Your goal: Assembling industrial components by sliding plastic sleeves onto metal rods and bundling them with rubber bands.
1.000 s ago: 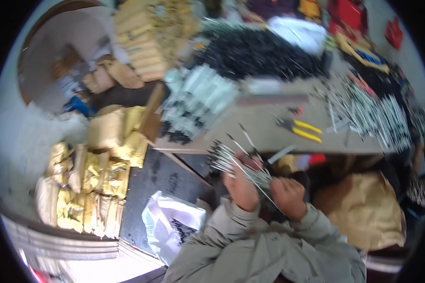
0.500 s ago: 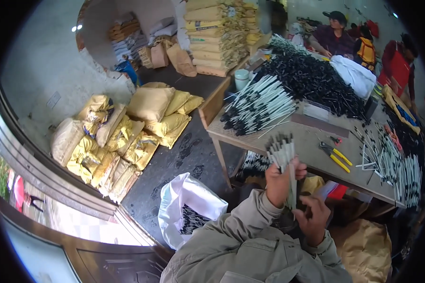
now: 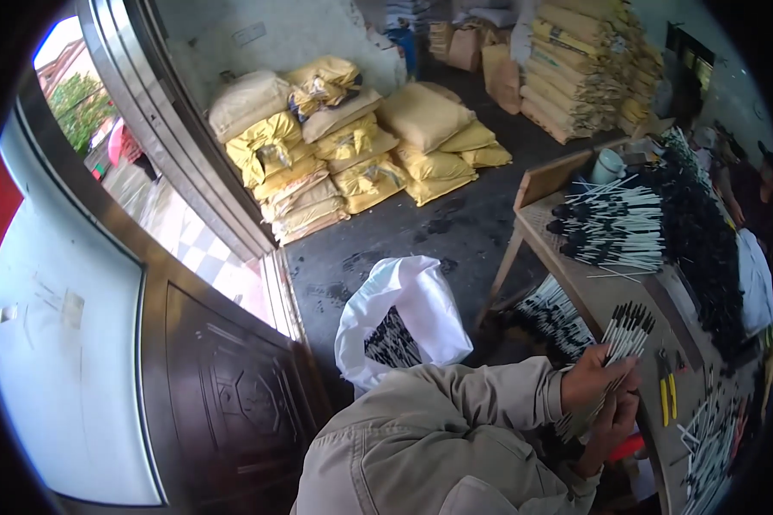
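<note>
A bundle of thin white sticks with black tips [image 3: 629, 330] stands up out of my left hand [image 3: 589, 379], whose fingers are wrapped round it. Just below, my right hand [image 3: 610, 422] closes against the lower part of the same bundle; its fingertips are partly hidden. Both hands are at the near edge of the wooden table [image 3: 567, 276]. A large pile of similar white and black sticks [image 3: 618, 225] lies on the table beyond them. Yellow-handled pliers [image 3: 667, 395] rest on the tabletop to the right of my hands.
A white sack [image 3: 442, 300] holding black-and-white pieces [image 3: 392, 340] stands on the floor to my left. More sticks [image 3: 551, 313] sit under the table. Filled yellow sacks [image 3: 434, 116] lie by the wall. A brown door [image 3: 232, 386] is at left. Loose sticks [image 3: 709, 446] cover the table's right.
My view has swung left, so the table now appears farther right and more of the door shows. My right hand has come up against the bundle, closer to my left.
</note>
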Tool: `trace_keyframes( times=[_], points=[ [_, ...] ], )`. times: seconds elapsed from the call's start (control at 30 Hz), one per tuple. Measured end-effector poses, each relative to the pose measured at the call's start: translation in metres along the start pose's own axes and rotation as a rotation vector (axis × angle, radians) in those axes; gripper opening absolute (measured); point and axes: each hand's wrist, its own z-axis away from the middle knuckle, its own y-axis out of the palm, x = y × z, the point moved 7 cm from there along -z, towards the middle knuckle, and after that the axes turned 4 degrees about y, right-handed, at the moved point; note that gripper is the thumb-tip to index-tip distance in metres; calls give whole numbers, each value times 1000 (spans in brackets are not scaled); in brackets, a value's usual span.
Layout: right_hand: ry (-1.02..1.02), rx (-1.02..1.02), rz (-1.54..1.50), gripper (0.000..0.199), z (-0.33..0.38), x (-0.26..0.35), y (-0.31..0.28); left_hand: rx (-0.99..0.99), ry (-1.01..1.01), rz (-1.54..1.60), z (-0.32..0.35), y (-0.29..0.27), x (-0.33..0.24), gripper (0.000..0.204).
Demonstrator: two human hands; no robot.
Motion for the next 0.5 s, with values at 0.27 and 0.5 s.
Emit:
trace_keyframes(
  times=[0.27,0.5],
  points=[
    [23,215,181,14,-13,0,-9,234,138,-334,17,15,-28,16],
    [-375,37,97,28,-27,69,-20,284,-34,-564,10,0,-11,18]
  ],
)
